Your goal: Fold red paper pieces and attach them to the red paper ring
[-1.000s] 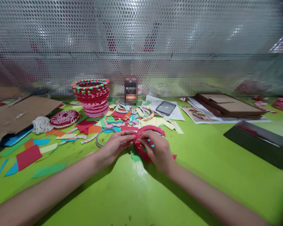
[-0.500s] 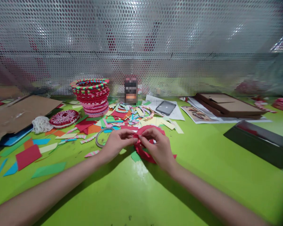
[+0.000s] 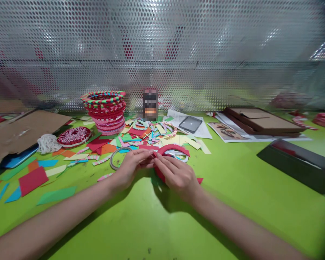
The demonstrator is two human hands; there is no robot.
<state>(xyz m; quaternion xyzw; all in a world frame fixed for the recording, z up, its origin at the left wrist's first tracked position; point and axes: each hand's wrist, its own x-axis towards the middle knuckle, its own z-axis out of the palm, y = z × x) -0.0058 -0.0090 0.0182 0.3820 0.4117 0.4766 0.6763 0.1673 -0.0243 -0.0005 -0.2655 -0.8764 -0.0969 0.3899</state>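
Observation:
A red ring with a scalloped edge [image 3: 173, 147] is between my hands at the middle of the table. My left hand [image 3: 135, 162] pinches the ring's left side, fingers pressed together. My right hand [image 3: 178, 173] is closed on the same spot, its fingertips meeting the left ones and its back covering the ring's lower right part. White-handled scissors [image 3: 182, 156] show through and behind the ring. Just left of my left hand lies a roll of tape [image 3: 114, 159]. Red paper [image 3: 199, 180] peeks out beside my right wrist.
Stacked striped rings [image 3: 107, 115], a red-and-white disc [image 3: 74, 137] and white yarn [image 3: 48, 143] stand at the back left. Coloured paper scraps [image 3: 56, 195] spread leftward. A phone-like tablet [image 3: 190, 124], brown boxes [image 3: 265, 121] and a dark case [image 3: 300, 166] lie to the right.
My right hand has turned over, its fingers now flatter and closer together against my left fingertips. The ring has shifted and tilted, so more of the scissors shows.

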